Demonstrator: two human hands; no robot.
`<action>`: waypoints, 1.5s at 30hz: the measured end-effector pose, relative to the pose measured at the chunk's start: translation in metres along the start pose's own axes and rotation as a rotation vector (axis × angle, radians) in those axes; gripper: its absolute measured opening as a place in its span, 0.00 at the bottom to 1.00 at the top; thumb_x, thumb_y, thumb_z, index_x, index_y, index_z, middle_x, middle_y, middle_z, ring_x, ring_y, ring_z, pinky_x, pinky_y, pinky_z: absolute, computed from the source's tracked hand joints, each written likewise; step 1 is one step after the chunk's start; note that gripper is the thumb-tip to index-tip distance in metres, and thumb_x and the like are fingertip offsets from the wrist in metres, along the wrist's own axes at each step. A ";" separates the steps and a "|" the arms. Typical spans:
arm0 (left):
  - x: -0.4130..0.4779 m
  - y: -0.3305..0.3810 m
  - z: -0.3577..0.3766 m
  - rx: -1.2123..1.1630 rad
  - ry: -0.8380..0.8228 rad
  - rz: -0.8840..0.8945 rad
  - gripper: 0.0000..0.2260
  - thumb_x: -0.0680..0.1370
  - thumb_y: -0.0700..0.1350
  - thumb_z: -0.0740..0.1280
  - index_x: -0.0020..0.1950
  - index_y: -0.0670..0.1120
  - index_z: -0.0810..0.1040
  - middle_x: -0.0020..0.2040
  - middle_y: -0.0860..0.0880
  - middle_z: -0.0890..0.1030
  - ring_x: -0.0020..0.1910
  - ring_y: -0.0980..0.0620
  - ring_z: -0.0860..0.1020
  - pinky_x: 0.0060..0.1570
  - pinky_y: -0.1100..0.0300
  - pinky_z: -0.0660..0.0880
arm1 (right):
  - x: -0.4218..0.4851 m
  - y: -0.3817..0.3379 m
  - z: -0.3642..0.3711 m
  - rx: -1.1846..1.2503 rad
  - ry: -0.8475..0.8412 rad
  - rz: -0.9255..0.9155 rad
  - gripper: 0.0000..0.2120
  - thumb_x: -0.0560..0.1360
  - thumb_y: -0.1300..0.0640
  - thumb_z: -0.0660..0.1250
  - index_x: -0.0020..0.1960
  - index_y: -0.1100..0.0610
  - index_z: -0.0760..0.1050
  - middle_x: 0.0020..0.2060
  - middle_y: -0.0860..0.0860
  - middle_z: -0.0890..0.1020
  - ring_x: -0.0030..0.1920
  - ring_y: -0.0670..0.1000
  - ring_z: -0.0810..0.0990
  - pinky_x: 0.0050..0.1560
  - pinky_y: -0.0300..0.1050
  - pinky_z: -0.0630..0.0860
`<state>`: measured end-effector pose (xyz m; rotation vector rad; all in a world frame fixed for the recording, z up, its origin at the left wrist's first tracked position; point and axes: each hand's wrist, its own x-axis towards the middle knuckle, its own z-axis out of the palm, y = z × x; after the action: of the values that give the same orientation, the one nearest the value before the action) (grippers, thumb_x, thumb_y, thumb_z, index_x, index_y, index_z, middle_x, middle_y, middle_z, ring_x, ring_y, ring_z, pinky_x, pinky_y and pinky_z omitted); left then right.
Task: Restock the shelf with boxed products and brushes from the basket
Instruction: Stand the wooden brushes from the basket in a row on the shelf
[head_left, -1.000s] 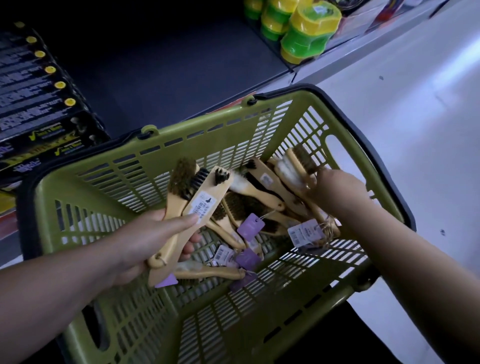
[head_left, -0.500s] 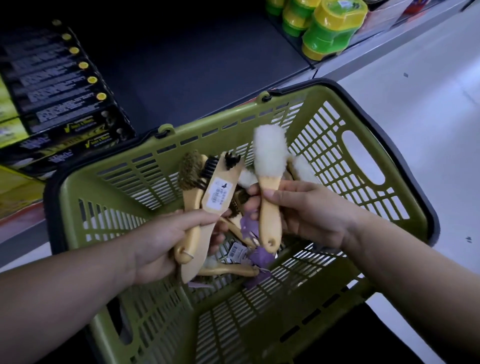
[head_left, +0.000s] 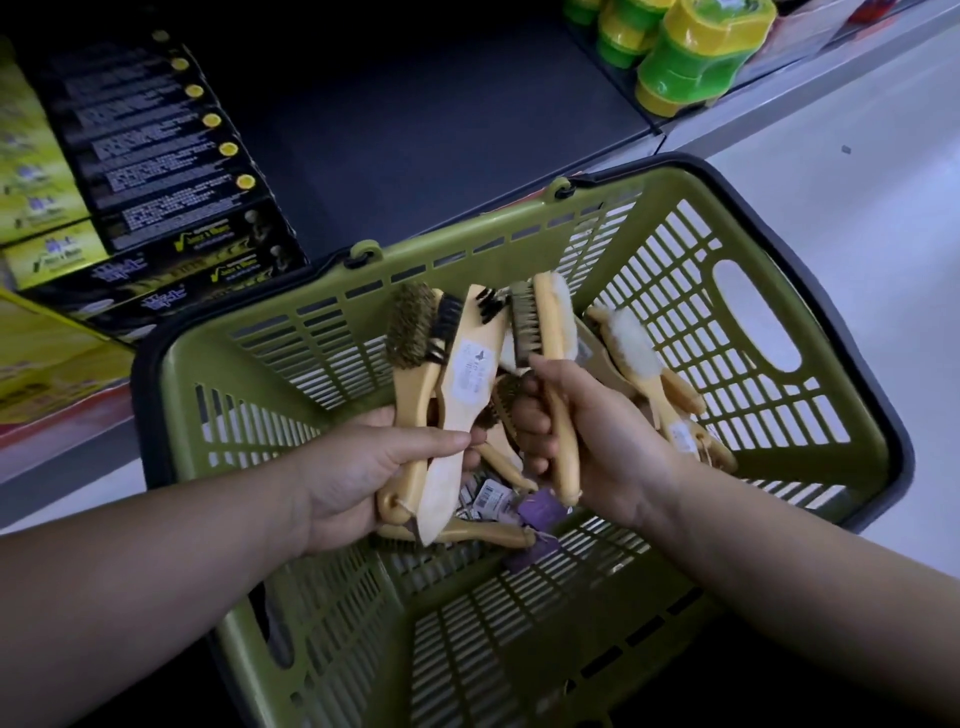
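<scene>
Over the green basket (head_left: 498, 231) at the frame's centre, our left hand (head_left: 358, 478) grips a bunch of wooden-handled brushes (head_left: 457, 384), our right hand (head_left: 602, 447) curls round another brush (head_left: 550, 332), and loose brushes (head_left: 639, 358) lie below, with the dark shelf (head_left: 426, 119) above.

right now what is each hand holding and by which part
The left hand holds a bunch of wooden brushes, grip on their handles. The right hand holds a single wooden brush, grip on its handle.
</scene>
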<state>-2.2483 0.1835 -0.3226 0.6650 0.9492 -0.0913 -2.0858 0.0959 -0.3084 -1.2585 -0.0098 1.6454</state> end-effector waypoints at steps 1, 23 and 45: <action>0.000 0.000 -0.001 0.000 0.007 -0.008 0.28 0.57 0.43 0.75 0.58 0.44 0.78 0.45 0.44 0.85 0.40 0.50 0.83 0.39 0.53 0.81 | 0.000 0.002 -0.001 -0.017 -0.029 0.013 0.12 0.78 0.49 0.56 0.41 0.56 0.68 0.26 0.50 0.73 0.24 0.48 0.72 0.27 0.38 0.71; 0.002 -0.017 -0.001 0.242 0.105 -0.011 0.23 0.53 0.41 0.75 0.47 0.39 0.80 0.38 0.40 0.84 0.37 0.44 0.81 0.39 0.55 0.77 | 0.001 -0.060 -0.063 -1.749 0.181 0.045 0.10 0.77 0.49 0.63 0.52 0.54 0.75 0.47 0.50 0.79 0.47 0.50 0.78 0.49 0.46 0.76; -0.001 -0.008 0.005 0.101 0.049 -0.164 0.15 0.55 0.47 0.74 0.39 0.44 0.86 0.47 0.43 0.83 0.57 0.36 0.76 0.66 0.43 0.64 | -0.009 -0.032 -0.016 -0.222 -0.027 0.093 0.09 0.78 0.57 0.59 0.49 0.62 0.73 0.37 0.56 0.82 0.34 0.49 0.81 0.37 0.39 0.79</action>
<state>-2.2481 0.1741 -0.3233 0.6838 1.0510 -0.2702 -2.0526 0.0967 -0.2923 -1.4215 -0.1562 1.7792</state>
